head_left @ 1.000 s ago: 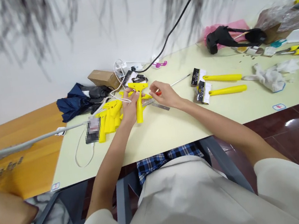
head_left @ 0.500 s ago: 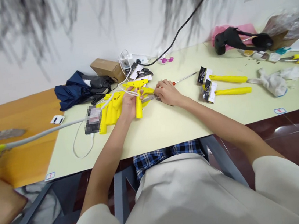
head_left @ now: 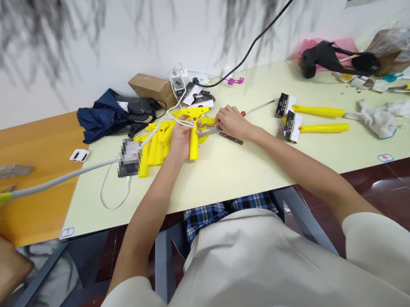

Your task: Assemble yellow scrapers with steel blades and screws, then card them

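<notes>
The left hand (head_left: 180, 139) grasps the yellow T-shaped handle (head_left: 193, 139) by its stem, with the crosspiece directed away from the wearer. To the right of this handle, the right hand (head_left: 233, 120) is positioned with bent fingers at the metal blades (head_left: 235, 139); whether it grasps one cannot be determined. Further yellow handles (head_left: 155, 149) lie just left of the T-shaped handle, and two carded yellow-handled tools (head_left: 323, 128) lie well apart from it, farther right.
</notes>
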Tool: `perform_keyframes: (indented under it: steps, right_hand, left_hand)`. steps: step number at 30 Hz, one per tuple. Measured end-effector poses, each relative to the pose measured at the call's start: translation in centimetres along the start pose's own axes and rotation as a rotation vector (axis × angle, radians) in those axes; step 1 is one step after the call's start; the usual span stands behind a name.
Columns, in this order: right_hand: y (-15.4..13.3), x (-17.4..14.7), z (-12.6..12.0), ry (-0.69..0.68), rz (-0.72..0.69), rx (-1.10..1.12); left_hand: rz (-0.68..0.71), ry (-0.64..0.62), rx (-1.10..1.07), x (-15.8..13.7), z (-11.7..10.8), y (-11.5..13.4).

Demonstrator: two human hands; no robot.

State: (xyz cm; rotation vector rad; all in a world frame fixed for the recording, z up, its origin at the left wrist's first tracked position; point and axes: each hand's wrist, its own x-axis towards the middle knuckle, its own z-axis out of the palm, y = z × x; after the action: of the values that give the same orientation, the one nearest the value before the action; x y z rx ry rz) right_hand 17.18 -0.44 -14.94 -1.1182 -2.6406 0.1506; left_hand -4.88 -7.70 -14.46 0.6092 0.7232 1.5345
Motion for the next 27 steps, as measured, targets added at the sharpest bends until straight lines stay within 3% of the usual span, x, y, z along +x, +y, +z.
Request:
perform_keyframes:
  steps: [21, 27]
  right_hand:
    - [1.4, -1.1, -0.4, 0.080, 0.119, 0.128]
    - [1.2, -1.1, -0.3, 0.078, 0.131, 0.131]
  left_hand:
    - [-0.034, -0.004, 0.061, -1.0, 0.9, 0.3]
    - [-0.045, -0.097, 0.048, -1.6, 1.2, 0.7]
